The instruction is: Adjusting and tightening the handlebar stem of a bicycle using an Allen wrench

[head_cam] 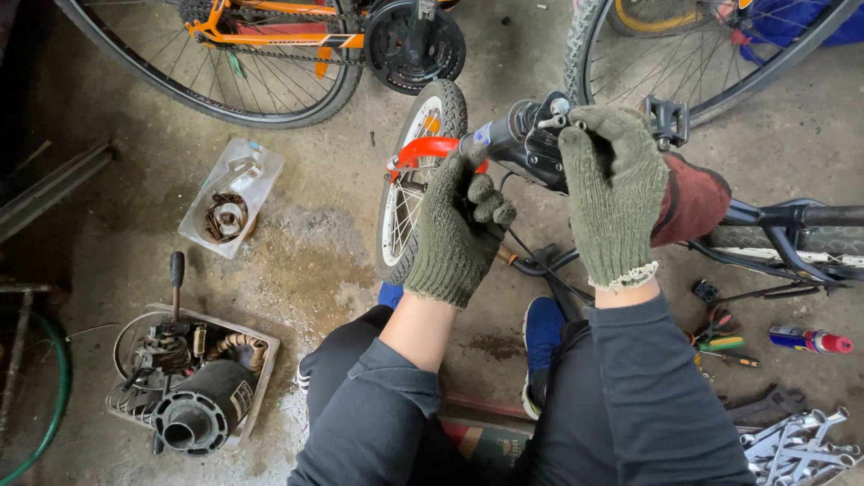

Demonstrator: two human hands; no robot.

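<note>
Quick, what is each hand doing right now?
Left hand: closed around the red bicycle fork.
Right hand: draped over the black bicycle stem, grip unclear.

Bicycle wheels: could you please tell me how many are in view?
3: small white-rimmed wheel beside the left hand, large wheel top left, large wheel top right; others may be hidden.

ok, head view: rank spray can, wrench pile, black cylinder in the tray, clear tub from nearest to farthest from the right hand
From the right hand:
1. Spray can, on the floor at right, just below the bike frame.
2. Wrench pile, bottom right corner.
3. Clear tub, on the floor far left, past the left hand.
4. Black cylinder, in the tray at bottom left.
</note>
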